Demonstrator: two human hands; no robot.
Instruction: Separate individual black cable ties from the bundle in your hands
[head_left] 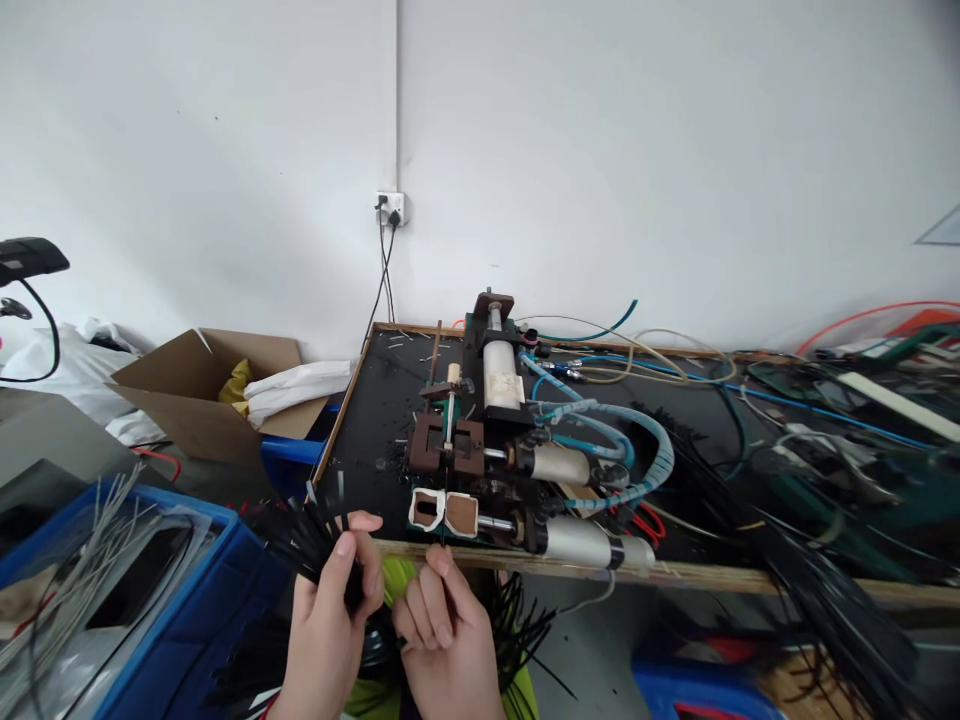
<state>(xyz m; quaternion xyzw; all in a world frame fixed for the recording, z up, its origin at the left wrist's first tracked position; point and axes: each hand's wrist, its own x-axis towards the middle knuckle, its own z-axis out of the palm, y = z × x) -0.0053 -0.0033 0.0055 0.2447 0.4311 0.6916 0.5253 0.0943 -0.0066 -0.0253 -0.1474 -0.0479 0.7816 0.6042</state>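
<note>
My left hand [335, 600] is closed around a bundle of black cables [300, 530], whose ends fan out up and to the left. Close beside it, my right hand [450, 630] pinches a single thin black cable [443, 538] between thumb and forefinger, the other fingers curled in. That cable points up between the white-edged front pads [460, 515] of a pneumatic wire stripper. Behind the pads are its brown jaw blocks [465, 447]. Whether the pads grip the cable I cannot tell. More black cables hang below my right hand.
The wire stripper's cylinders [577, 542] and blue hoses [652, 430] lie on the black bench [360, 410]. A blue bin [187, 590] with pale wires stands at left, a cardboard box [202, 400] behind it. More black cables [825, 600] drape over the bench edge at right.
</note>
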